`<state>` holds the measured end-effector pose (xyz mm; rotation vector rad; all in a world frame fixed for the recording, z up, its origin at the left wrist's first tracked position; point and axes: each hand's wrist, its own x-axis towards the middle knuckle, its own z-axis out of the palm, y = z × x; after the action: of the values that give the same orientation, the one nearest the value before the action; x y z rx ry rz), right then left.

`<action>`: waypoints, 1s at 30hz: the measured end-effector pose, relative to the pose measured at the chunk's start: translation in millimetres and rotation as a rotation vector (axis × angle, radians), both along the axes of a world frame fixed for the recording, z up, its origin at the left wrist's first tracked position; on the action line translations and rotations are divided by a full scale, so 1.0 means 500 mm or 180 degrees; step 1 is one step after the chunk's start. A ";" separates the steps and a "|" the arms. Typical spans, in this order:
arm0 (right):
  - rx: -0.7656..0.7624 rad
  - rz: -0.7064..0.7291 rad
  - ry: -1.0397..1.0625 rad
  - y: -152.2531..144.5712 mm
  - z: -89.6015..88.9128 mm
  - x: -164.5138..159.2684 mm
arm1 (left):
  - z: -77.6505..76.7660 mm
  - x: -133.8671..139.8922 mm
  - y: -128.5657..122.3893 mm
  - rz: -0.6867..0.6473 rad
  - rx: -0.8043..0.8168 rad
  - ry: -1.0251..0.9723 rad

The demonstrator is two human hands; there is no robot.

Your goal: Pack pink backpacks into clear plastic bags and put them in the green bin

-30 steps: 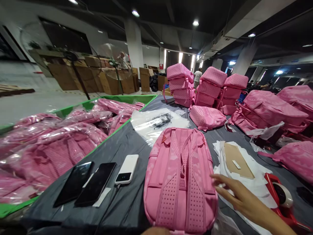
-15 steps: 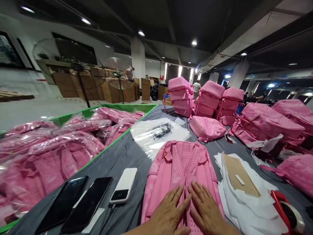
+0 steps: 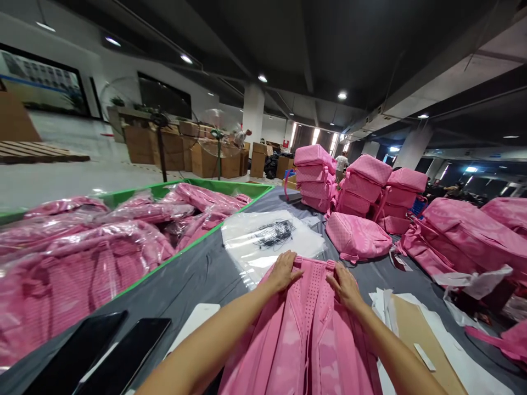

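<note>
While pressed flat on the pink backpack (image 3: pixel 307 329), left hand (image 3: pixel 283 271) released, fingers spread over the top left corner, grasping nothing. Right hand (image 3: pixel 345 285) likewise released, palm down on the top right corner, fingers resting at the upper edge. Between both hands, the perforated back panel (image 3: pixel 312 280) and shoulder straps, running down toward 6 o'clock. Backpack lying back-side up on the grey worktop (image 3: pixel 197 274), its top end pointing to 12 o'clock. Just beyond the fingertips, at 12 o'clock, a stack of clear plastic bags (image 3: pixel 267 241) with black print. At 3 o'clock from the right hand, a brown cardboard sheet (image 3: pixel 415 334) on white papers (image 3: pixel 457 362). At 1 o'clock, another pink backpack lying flat (image 3: pixel 356 237), and farther back, stacks of pink backpacks (image 3: pixel 362 184). At 8 o'clock from the left hand, a white power bank (image 3: pixel 195 323), partly hidden by the forearm, then two dark phones (image 3: pixel 102 356) beside it. At 9 to 10 o'clock, a green bin (image 3: pixel 230 189) full of bagged pink backpacks (image 3: pixel 82 258).
</note>
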<state>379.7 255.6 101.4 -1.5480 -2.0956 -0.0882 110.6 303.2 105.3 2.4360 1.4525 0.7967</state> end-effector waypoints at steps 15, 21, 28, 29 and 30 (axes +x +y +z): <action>-0.0603 -0.0215 -0.0711 -0.091 0.084 -0.053 | 0.021 0.004 -0.118 -0.0096 0.0434 0.0425; 0.0275 -0.0120 -0.0324 -0.213 -0.043 -0.052 | -0.061 0.002 -0.219 0.0125 0.0654 0.0200; -0.0231 0.0318 -0.0406 -0.220 -0.053 -0.029 | -0.110 -0.046 -0.213 -0.0750 0.0315 0.0779; -0.0411 0.0362 -0.0400 -0.203 -0.041 -0.030 | -0.109 -0.043 -0.192 -0.0786 0.0244 0.0789; -0.0625 0.0341 -0.0415 -0.182 -0.030 -0.032 | -0.108 -0.036 -0.168 -0.0780 0.0179 0.0786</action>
<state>363.9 164.6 86.4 -1.5745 -2.3458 0.0584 92.4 219.2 51.1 2.7658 1.1823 0.5061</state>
